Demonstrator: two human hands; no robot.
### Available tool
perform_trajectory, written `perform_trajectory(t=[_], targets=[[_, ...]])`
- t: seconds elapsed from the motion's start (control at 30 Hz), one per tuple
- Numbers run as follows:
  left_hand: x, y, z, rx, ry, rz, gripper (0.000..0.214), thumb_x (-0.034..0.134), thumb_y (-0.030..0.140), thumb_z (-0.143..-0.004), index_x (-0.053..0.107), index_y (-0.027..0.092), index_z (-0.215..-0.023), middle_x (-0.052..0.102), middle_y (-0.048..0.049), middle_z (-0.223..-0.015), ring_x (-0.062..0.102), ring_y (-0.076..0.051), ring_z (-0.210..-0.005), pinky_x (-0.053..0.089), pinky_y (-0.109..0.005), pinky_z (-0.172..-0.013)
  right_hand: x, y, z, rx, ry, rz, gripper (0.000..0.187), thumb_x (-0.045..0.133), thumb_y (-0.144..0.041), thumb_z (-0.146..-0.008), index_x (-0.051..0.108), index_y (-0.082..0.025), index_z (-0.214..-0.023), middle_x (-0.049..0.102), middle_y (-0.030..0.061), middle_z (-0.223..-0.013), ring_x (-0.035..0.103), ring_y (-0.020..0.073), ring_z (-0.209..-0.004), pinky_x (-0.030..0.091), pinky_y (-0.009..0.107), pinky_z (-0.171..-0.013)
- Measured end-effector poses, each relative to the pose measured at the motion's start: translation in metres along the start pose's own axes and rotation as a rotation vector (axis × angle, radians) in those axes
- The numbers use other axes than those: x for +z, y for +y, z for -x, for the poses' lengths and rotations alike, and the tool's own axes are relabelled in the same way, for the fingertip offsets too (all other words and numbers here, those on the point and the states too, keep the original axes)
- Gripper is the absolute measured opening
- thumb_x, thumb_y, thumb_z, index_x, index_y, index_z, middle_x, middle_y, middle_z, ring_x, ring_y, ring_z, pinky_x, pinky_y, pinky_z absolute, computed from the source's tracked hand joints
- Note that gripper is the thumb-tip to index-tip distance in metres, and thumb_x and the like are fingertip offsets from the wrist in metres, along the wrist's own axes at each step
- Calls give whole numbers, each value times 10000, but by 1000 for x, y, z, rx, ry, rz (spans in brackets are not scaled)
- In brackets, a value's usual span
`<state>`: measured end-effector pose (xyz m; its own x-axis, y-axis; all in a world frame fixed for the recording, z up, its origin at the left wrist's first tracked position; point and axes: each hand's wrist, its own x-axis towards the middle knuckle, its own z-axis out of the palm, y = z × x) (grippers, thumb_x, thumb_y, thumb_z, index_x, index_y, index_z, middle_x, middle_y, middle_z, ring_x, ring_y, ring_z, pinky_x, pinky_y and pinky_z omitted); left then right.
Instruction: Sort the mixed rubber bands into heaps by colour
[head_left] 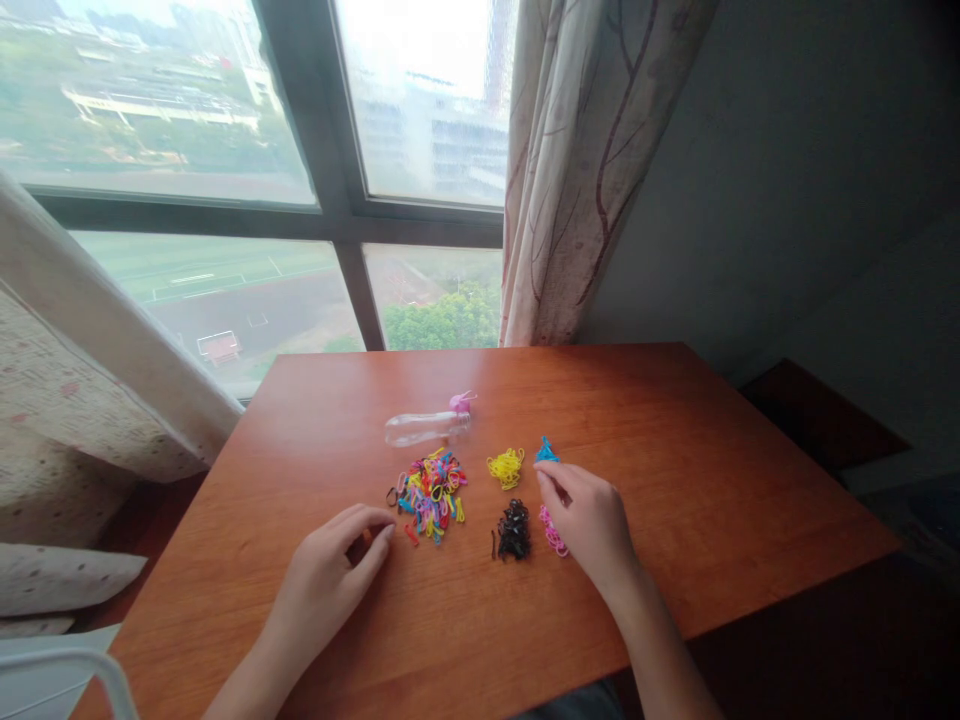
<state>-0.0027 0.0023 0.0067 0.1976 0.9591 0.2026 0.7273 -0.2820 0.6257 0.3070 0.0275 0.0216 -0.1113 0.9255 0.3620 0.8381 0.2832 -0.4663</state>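
Note:
Small rubber bands lie sorted and mixed on the table. My left hand point(334, 562) rests beside the mixed multicoloured pile of rubber bands point(433, 495), its thumb and index finger curled together at the tips. Anything between them is too small to make out. Over on the other side, my right hand point(589, 515) reaches to the blue rubber bands point(547, 450), thumb and index tip pinched just below them. Pink rubber bands point(553, 535) are partly hidden under this hand. Left of it sit the yellow rubber bands point(506, 468) and the black rubber bands point(514, 532).
A clear plastic bottle point(420, 429) with a pink cap point(461, 403) lies on its side behind the piles. The wooden table point(637, 410) ends near the window and curtain point(555, 200). A white curved rail point(67, 660) stands at the lower left.

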Motion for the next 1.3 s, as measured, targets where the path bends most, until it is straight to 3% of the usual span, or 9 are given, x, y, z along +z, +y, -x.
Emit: perform_trajectory(t=[0.13,0.23,0.33,0.43,0.63,0.83,1.3], targets=[[1,-2,0,3,-17,-10,186,515,308,-915,673,221,-872,689,20,-751,610,-124,-617,481,-217,-612,-1,-9,12,22,15,-41,276,454,-233,-961,730,-219,-957,743,40,-836,675,162,-702,440,234,-664],[2,-3,1,8,-35,-19,186,510,308,-923,671,221,-889,692,14,-772,618,-128,-641,482,-221,-627,-12,10,4,144,39,39,255,488,-273,-934,738,-225,-929,737,37,-793,664,175,-676,420,247,-622],[2,-2,1,9,-43,-29,188,508,312,-924,669,223,-886,691,14,-774,618,-130,-642,481,-222,-628,-23,39,-20,238,-93,150,261,502,-257,-890,748,-237,-975,727,26,-740,654,188,-662,400,253,-584],[1,-1,1,5,-54,-33,193,506,319,-926,670,226,-884,696,11,-787,626,-134,-658,487,-222,-637,-20,58,-50,210,-195,131,282,525,-200,-849,759,-238,-1001,723,11,-717,648,180,-640,414,244,-589],[2,-1,1,7,-62,-34,201,501,328,-928,673,230,-892,706,3,-810,638,-141,-684,495,-224,-651,6,70,-87,90,-351,26,301,527,-122,-837,778,-239,-953,763,6,-911,691,177,-860,469,230,-773],[1,0,1,-7,-73,-24,195,512,328,-921,681,237,-891,704,9,-811,638,-143,-693,489,-225,-657,6,78,-86,62,-385,-3,286,527,-106,-831,782,-231,-859,758,3,-821,688,175,-797,468,233,-756],[1,0,1,-1,-76,-37,209,498,329,-923,685,238,-902,711,-1,-816,645,-149,-699,498,-226,-655,-4,83,-77,67,-396,-57,285,526,-127,-831,789,-233,-858,767,1,-848,698,173,-802,482,237,-768]])
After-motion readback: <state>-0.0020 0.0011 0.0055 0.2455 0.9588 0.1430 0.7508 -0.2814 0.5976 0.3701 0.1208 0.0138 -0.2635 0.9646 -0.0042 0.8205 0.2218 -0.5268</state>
